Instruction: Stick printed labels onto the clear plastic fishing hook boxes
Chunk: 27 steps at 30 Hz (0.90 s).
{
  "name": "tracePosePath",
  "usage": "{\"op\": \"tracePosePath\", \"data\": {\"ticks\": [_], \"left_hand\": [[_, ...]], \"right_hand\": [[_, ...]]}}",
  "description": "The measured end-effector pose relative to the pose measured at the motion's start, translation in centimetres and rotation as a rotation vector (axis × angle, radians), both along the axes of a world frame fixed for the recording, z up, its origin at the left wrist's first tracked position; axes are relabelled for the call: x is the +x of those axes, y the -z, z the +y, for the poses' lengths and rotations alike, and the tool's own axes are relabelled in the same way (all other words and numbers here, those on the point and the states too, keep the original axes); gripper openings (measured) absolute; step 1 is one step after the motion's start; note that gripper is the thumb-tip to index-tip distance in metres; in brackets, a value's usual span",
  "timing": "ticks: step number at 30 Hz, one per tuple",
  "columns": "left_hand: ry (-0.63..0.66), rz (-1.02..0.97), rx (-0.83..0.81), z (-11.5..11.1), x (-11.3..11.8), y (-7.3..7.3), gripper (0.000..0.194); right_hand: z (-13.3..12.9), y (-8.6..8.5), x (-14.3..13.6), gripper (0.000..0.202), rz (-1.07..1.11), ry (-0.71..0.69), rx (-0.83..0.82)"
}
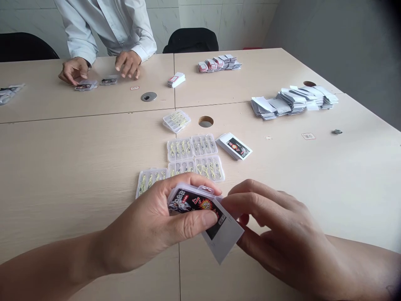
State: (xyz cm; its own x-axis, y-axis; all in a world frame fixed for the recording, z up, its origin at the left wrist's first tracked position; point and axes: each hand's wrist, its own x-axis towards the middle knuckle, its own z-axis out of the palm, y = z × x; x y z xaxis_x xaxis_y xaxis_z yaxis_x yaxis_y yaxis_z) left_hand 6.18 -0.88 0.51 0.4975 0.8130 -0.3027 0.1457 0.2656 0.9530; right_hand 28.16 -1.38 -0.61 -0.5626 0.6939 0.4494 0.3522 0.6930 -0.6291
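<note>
My left hand (pixel 169 219) grips a small clear plastic box (pixel 205 190) with a black printed card (pixel 224 244) lying against its face. The thumb presses on the card's print, and the fingers wrap behind the box. One white end of the card juts out past the box, towards me. At the box's right side, my right hand (pixel 275 225) has its fingertips and thumb closed about the card's edge; the exact pinch is partly hidden. Just beyond my hands lie several clear boxes (pixel 209 167) of fishing hooks tied with yellowish line, partly covered by my left hand.
Two stacked hook boxes (pixel 177 120) lie near a round table hole (pixel 206 121). A stack of printed cards (pixel 234 146) is to their right. Larger card piles (pixel 294 100) lie farther right. Across the table, a person in a white shirt (pixel 109 29) handles similar boxes (pixel 86 85).
</note>
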Motion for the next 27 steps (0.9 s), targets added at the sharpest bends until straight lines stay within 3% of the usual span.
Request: {"op": "tracePosePath", "data": {"ticks": [9, 27], "left_hand": [[-0.035, 0.051, 0.014, -0.2, -0.1, 0.1, 0.018], [-0.055, -0.053, -0.005, -0.1, -0.4, 1.1, 0.016]], "right_hand": [[-0.1, -0.1, 0.0, 0.019, -0.004, -0.006, -0.005], [-0.2, 0.1, 0.2, 0.022, -0.025, 0.012, 0.021]]}}
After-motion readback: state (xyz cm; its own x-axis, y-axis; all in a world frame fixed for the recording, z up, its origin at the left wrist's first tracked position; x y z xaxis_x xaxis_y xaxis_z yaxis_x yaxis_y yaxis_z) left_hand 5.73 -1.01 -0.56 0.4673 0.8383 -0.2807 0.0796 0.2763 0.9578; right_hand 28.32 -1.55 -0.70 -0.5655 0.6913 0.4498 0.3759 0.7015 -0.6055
